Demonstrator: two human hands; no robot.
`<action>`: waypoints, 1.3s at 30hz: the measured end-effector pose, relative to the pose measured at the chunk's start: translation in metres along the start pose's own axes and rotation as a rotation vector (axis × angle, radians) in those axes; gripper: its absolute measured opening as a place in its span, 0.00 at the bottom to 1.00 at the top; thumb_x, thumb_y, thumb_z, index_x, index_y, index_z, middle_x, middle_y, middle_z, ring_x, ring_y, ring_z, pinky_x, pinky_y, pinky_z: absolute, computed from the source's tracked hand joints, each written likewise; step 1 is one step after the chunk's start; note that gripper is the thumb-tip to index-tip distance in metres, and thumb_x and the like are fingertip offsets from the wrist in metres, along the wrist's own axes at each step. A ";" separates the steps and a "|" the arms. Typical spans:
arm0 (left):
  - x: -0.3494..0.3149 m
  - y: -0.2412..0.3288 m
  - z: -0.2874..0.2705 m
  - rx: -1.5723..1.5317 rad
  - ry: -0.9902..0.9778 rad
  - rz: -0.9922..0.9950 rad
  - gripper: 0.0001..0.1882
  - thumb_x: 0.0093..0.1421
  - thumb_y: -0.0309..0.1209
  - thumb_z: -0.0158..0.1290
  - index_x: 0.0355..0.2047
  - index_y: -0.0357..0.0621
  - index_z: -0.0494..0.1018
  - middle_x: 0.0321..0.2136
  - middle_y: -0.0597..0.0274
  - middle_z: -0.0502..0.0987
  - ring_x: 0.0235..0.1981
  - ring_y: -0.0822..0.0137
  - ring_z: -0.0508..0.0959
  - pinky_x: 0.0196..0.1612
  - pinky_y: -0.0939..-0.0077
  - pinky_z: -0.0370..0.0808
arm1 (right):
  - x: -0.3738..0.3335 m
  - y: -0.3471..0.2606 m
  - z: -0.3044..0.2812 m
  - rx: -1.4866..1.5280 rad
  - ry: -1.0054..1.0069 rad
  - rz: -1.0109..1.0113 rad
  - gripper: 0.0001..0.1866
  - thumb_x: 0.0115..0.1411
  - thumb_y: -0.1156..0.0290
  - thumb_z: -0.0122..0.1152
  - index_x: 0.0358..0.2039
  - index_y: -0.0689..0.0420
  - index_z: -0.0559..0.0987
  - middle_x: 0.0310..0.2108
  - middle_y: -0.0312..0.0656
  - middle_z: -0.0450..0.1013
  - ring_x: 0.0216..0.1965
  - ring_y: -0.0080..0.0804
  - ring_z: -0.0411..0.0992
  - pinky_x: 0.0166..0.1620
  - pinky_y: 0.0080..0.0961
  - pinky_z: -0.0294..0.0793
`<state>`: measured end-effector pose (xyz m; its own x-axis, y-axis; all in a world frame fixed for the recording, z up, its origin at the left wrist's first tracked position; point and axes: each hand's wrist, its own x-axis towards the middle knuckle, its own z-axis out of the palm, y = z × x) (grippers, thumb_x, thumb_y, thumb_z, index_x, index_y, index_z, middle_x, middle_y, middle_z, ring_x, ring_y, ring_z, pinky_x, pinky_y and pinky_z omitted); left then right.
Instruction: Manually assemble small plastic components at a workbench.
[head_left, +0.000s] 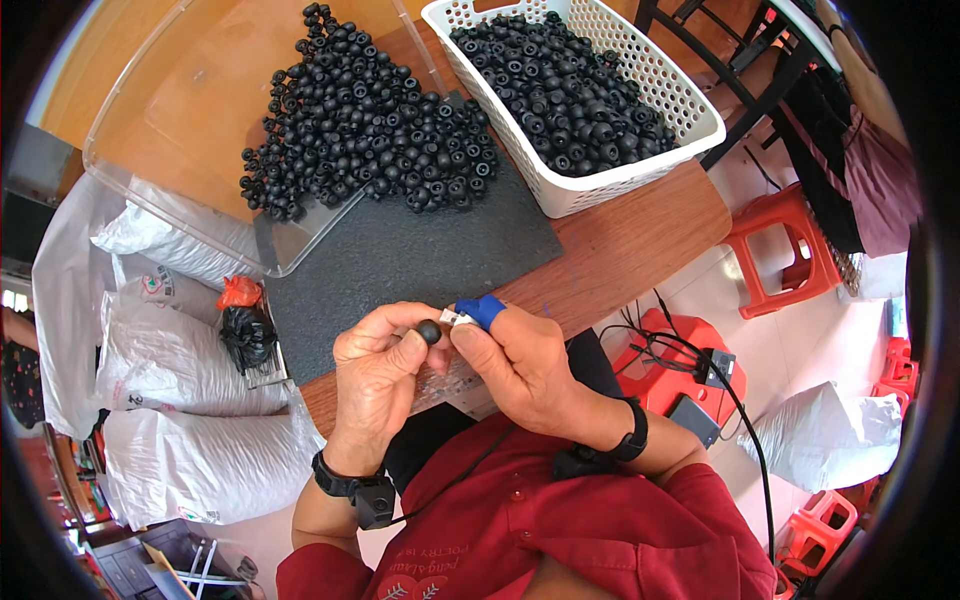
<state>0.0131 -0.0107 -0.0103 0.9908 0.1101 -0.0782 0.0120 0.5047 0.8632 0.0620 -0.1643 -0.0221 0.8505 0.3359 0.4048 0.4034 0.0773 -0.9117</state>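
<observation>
Above the table's near edge, my left hand (380,365) pinches a small round black rubber piece (429,331) between thumb and fingers. Close beside it, my right hand (525,365) is closed on a small white piece (455,317), whose exact kind I cannot make out. Blue tape (482,310) wraps a fingertip of the right hand. Beyond both hands lies a dark grey mat (420,250). On its far part, a large heap of similar black pieces (390,135) spills out of a clear plastic bin (150,215) tipped on its side.
A white perforated basket (620,185) full of black pieces stands at the far right of the wooden table (655,225). White sacks (190,350) are piled on the left. Red stools (785,245) and loose black cables (700,350) lie right; another person (880,170) is at far right.
</observation>
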 end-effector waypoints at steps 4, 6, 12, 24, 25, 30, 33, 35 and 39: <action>-0.001 -0.001 0.000 0.032 0.023 -0.013 0.15 0.56 0.28 0.60 0.40 0.31 0.75 0.34 0.54 0.78 0.28 0.68 0.77 0.33 0.77 0.75 | 0.001 0.001 0.001 -0.081 0.020 -0.082 0.10 0.60 0.71 0.59 0.24 0.61 0.73 0.19 0.44 0.70 0.20 0.40 0.71 0.22 0.30 0.68; -0.002 0.000 0.002 0.054 0.035 0.006 0.15 0.55 0.27 0.60 0.40 0.31 0.75 0.34 0.55 0.78 0.28 0.69 0.76 0.32 0.78 0.75 | 0.001 -0.001 0.001 -0.030 -0.046 0.065 0.11 0.60 0.70 0.60 0.24 0.61 0.73 0.19 0.44 0.71 0.20 0.37 0.71 0.22 0.29 0.67; 0.001 0.001 0.002 0.159 -0.016 0.106 0.14 0.54 0.27 0.61 0.38 0.30 0.76 0.31 0.56 0.75 0.29 0.69 0.76 0.33 0.80 0.75 | 0.001 -0.006 -0.003 0.330 -0.113 0.365 0.12 0.60 0.68 0.59 0.26 0.64 0.74 0.21 0.37 0.72 0.24 0.15 0.67 0.24 0.20 0.65; 0.003 0.002 -0.001 0.003 -0.026 0.000 0.15 0.54 0.28 0.60 0.39 0.30 0.76 0.31 0.54 0.76 0.27 0.67 0.76 0.30 0.77 0.75 | 0.003 -0.008 -0.002 0.287 -0.064 0.307 0.11 0.60 0.69 0.59 0.26 0.64 0.73 0.21 0.38 0.70 0.24 0.17 0.66 0.24 0.21 0.65; 0.003 0.001 -0.001 0.003 -0.027 -0.001 0.15 0.54 0.28 0.60 0.39 0.30 0.76 0.31 0.54 0.76 0.27 0.67 0.76 0.30 0.77 0.75 | 0.003 -0.007 -0.002 0.287 -0.064 0.308 0.11 0.60 0.69 0.59 0.26 0.64 0.73 0.21 0.38 0.70 0.24 0.17 0.66 0.24 0.21 0.65; 0.005 -0.002 -0.004 0.000 -0.055 0.013 0.15 0.54 0.28 0.60 0.38 0.30 0.76 0.31 0.53 0.76 0.27 0.66 0.76 0.30 0.77 0.76 | 0.001 -0.002 0.001 0.274 -0.066 0.303 0.13 0.59 0.69 0.61 0.23 0.64 0.71 0.19 0.39 0.69 0.23 0.19 0.65 0.24 0.23 0.64; 0.005 -0.003 -0.004 -0.022 -0.057 0.002 0.14 0.54 0.28 0.60 0.38 0.30 0.76 0.31 0.53 0.76 0.27 0.66 0.77 0.30 0.77 0.76 | 0.000 -0.001 0.001 0.303 -0.060 0.325 0.13 0.59 0.69 0.61 0.23 0.64 0.71 0.19 0.39 0.68 0.22 0.19 0.65 0.23 0.23 0.64; 0.005 -0.003 -0.004 -0.026 -0.063 0.003 0.15 0.54 0.28 0.60 0.38 0.30 0.76 0.31 0.52 0.76 0.27 0.65 0.77 0.30 0.76 0.76 | -0.002 0.002 0.000 0.280 -0.070 0.331 0.13 0.59 0.70 0.61 0.23 0.64 0.71 0.19 0.39 0.67 0.22 0.18 0.65 0.23 0.24 0.64; 0.004 -0.003 -0.002 -0.069 -0.058 -0.052 0.15 0.55 0.29 0.60 0.38 0.29 0.76 0.31 0.52 0.77 0.28 0.65 0.77 0.31 0.75 0.75 | 0.000 0.000 -0.003 0.245 -0.053 0.340 0.12 0.58 0.72 0.60 0.23 0.64 0.70 0.18 0.39 0.67 0.21 0.19 0.65 0.22 0.25 0.64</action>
<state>0.0167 -0.0103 -0.0138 0.9953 0.0340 -0.0911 0.0559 0.5666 0.8221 0.0629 -0.1668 -0.0217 0.9004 0.4276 0.0797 0.0053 0.1724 -0.9850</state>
